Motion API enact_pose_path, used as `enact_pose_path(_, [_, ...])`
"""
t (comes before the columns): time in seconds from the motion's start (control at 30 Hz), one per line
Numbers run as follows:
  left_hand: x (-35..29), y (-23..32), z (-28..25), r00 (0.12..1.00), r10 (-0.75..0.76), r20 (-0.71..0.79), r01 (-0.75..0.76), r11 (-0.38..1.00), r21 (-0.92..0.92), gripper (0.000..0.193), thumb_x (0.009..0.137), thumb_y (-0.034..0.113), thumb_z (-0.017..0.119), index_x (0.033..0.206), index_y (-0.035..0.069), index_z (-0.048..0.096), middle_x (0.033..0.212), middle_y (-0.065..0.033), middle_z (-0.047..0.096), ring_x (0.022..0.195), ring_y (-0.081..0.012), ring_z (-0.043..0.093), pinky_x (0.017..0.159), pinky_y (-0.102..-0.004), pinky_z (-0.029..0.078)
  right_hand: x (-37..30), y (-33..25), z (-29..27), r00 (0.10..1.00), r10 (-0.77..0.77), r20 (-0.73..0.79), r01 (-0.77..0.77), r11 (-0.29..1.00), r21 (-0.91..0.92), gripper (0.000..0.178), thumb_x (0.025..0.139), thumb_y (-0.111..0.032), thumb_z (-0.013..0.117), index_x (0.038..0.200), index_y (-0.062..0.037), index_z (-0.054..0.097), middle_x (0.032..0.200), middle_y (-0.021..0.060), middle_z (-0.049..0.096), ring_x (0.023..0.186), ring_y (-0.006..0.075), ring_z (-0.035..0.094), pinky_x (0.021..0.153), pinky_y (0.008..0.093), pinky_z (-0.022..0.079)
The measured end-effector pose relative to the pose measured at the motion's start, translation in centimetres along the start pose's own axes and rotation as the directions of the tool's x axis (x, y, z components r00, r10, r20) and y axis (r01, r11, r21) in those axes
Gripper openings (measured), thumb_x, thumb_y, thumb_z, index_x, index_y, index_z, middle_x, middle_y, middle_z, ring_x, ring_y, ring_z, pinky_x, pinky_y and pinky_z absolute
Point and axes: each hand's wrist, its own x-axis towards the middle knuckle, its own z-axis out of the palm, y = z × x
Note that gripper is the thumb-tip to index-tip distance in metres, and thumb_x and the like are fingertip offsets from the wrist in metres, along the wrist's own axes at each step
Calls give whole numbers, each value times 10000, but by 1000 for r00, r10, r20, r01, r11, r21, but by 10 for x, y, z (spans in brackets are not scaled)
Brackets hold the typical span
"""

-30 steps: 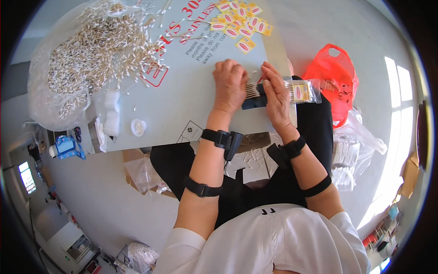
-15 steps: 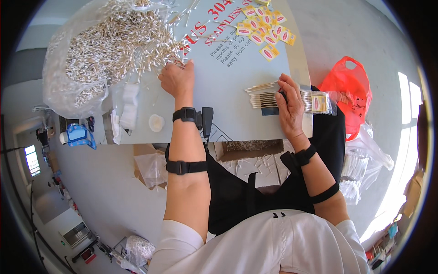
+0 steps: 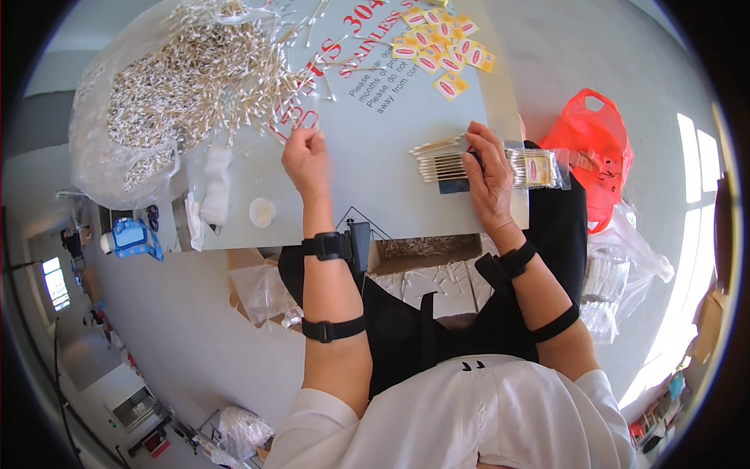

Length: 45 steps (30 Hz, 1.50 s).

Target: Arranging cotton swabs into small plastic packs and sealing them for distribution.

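Note:
My left hand [image 3: 307,160] is over the table with its fingers pinched together. Thin sticks at its fingertips look like cotton swabs, though blur hides how many. Beyond it, a heap of loose cotton swabs [image 3: 187,86] spills from a clear plastic bag [image 3: 84,148]. At the right table edge my right hand [image 3: 492,176] closes over a row of cotton swabs [image 3: 441,167], some lying askew on top. The row's other end is in a clear pouch with a yellow label [image 3: 539,169]. Something dark shows under the fingers, and a dark blue flat piece [image 3: 453,187] under the row.
Yellow-and-white cards [image 3: 449,51] are scattered at the table's far right. A small white cup [image 3: 262,212] and white pads [image 3: 216,186] stand near the left front edge. A red plastic bag [image 3: 590,156] is at right; an open cardboard box [image 3: 426,247] is below the table edge.
My left hand has drawn back from the edge of the swab heap, toward me. My right hand stays over the row of swabs. The whole view has shifted slightly.

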Motion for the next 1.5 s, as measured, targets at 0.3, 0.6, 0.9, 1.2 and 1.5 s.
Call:
enact_pose_path(0.3, [-39, 58, 35, 586, 525, 617, -716, 692, 91, 162, 771, 46, 706, 868, 17, 580, 865, -138, 596, 786, -358, 613, 683, -443, 510, 1, 0, 5, 1000, 9, -16, -7, 993, 118, 237, 931, 9, 572, 1167, 25, 571, 1307, 151, 543, 1171, 279, 562, 971, 329, 466])
enact_pose_path(0.6, [-49, 68, 50, 617, 625, 478, -706, 708, -16, 219, 714, 4, 740, 899, 69, 643, 927, -31, 564, 981, -262, 529, 834, -401, 453, 1, 2, 3, 999, 16, -41, -9, 987, 159, 236, 939, 24, 546, 1174, 30, 571, 1302, 138, 543, 1107, 215, 578, 936, 292, 473])
enact_pose_path(0.9, [-88, 64, 51, 615, 647, 451, -753, 651, 92, 361, 825, 140, 694, 1175, 80, 631, 1245, -100, 580, 1207, -287, 504, 1010, -453, 384, 1, 9, 3, 988, 106, -108, -68, 949, 309, 236, 940, 38, 533, 1172, 22, 580, 1300, 109, 556, 977, 153, 573, 883, 271, 483])
enact_pose_path(1.2, [-97, 60, 49, 566, 495, 659, -767, 609, 202, 729, 937, 452, 543, 1508, 67, 304, 1585, -129, 267, 1472, -294, 230, 1180, -533, 146, 2, 5, 3, 983, 152, -102, -103, 922, 373, 233, 961, 8, 529, 1186, 18, 586, 1311, 109, 557, 1018, 143, 565, 905, 264, 471])
enact_pose_path(1.5, [-98, 50, 49, 594, 620, 512, -615, 761, -208, 629, 1011, 360, 468, 1512, 29, 279, 1581, -171, 254, 1469, -318, 234, 1185, -469, 189, 6, 5, 8, 987, 79, -142, -39, 964, 264, 264, 1001, -77, 504, 1236, 16, 579, 1365, 151, 532, 1242, 240, 514, 1022, 314, 411])
